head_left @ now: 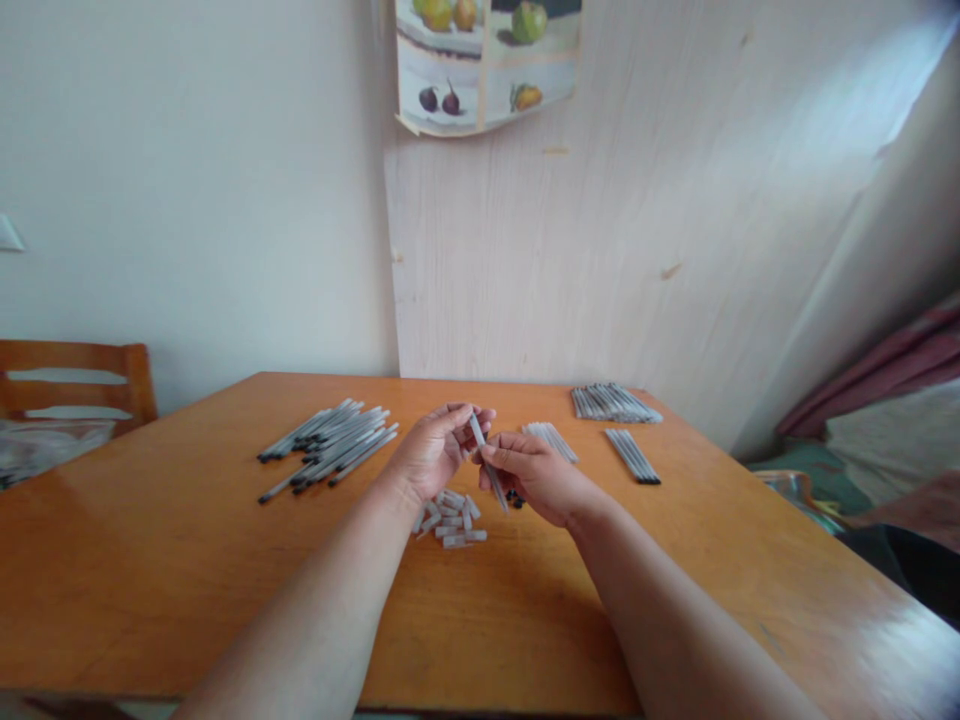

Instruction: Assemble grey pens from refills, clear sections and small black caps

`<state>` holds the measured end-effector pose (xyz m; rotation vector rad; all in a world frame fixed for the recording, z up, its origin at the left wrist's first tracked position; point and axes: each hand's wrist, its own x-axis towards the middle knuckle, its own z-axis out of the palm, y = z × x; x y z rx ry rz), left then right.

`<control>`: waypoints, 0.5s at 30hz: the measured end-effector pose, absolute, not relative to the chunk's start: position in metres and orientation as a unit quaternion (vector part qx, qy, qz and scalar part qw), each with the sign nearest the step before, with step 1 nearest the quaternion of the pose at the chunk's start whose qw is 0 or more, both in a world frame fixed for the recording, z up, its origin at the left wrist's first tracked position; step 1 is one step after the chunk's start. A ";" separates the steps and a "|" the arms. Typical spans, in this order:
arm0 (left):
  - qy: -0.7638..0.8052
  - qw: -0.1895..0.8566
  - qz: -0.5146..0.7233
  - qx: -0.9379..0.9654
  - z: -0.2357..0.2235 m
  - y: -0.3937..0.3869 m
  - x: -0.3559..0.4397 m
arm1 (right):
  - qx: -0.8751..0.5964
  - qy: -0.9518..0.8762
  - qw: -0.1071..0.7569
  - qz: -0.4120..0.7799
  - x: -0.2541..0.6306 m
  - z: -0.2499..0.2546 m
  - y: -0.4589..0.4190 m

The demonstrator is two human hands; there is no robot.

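Note:
Both my hands meet over the middle of the orange wooden table (150, 560). My right hand (536, 475) is closed round a slim grey pen (487, 462) that slants from upper left to lower right. My left hand (439, 445) pinches the pen's upper end with its fingertips. Under my hands lies a small heap of clear pen caps (454, 520), and a few small black bits (514, 498) show beside my right hand.
A loose pile of grey pens (330, 445) lies to the left. More pens lie in neat bundles behind my hands (551, 440), at the far right (615, 402) and nearer right (632, 456). A wooden chair (75, 380) stands at left. Walls close the back.

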<state>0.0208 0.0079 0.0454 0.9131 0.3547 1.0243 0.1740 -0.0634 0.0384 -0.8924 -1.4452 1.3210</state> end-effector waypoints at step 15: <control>0.213 0.716 0.512 0.424 0.040 0.011 0.026 | -0.472 -0.598 0.470 0.447 0.171 0.031 -0.057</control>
